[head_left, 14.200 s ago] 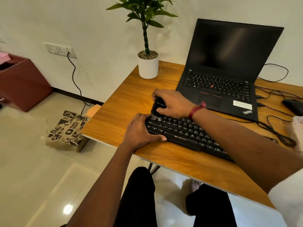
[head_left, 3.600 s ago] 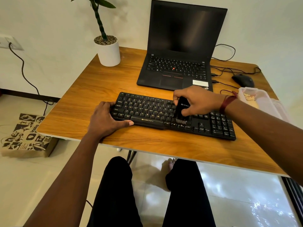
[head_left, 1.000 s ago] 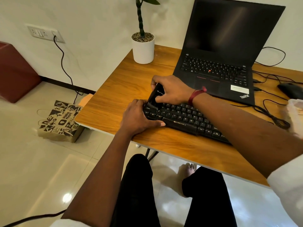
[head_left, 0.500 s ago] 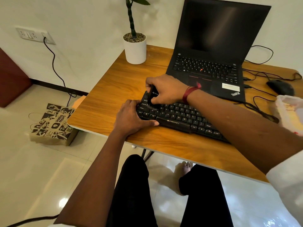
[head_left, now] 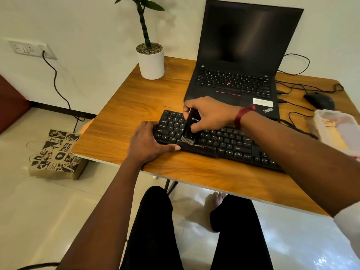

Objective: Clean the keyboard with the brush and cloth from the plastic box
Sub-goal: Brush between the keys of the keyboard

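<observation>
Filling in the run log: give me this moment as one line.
step: brushing | right hand: holds brush, bristles on bottom key row | left hand: steadies keyboard left end | cloth: unseen

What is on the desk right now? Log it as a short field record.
surface: wooden desk
target: black Zebronics keyboard
tool: black brush, bristles on the bottom key row
right hand: grips the brush
left hand: rests on the keyboard's left end
box: clear plastic box, desk's right edge
behind: open black laptop, white potted plant

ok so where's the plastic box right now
In the head view, the plastic box sits at the table's right edge, just in front of the mouse, right of the keyboard.
</observation>
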